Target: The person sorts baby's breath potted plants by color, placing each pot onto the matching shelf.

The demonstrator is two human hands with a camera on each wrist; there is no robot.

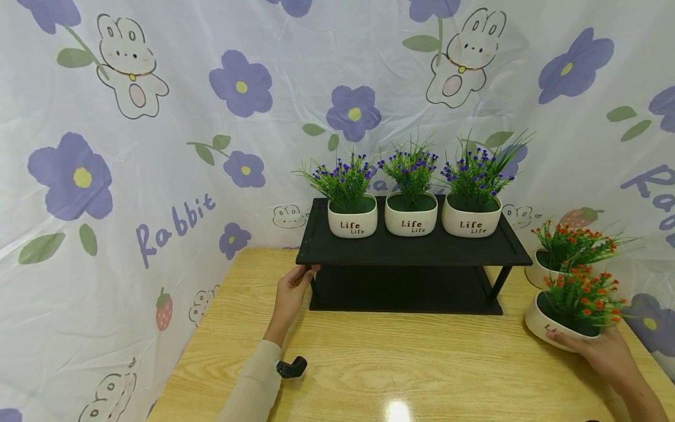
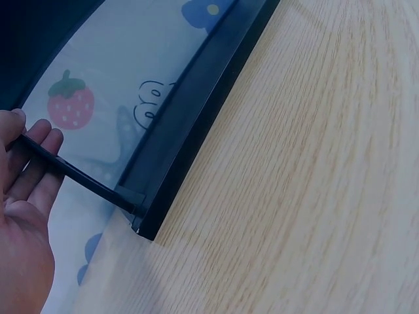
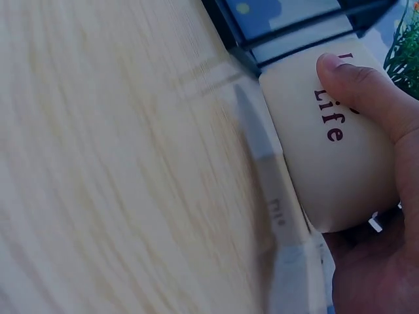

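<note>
A black two-tier shelf (image 1: 406,288) stands on the table. My left hand (image 1: 295,287) is at its front left corner, just under the top board, thumb and fingers around the thin black post (image 2: 85,181). At the right, my right hand (image 1: 606,351) grips a white oval pot of artificial orange flowers (image 1: 548,322). In the right wrist view, the thumb lies across the "Life" lettering of that pot (image 3: 301,150), which is close over the table. A second pot of orange flowers (image 1: 538,272) stands just behind it, partly covered.
On the top board stand three white pots with purple flowers: left pot (image 1: 352,225), middle pot (image 1: 411,218) and right pot (image 1: 471,223). The lower board (image 1: 401,290) is black. A printed rabbit-and-flower cloth (image 1: 174,158) hangs behind the wooden table (image 1: 401,357).
</note>
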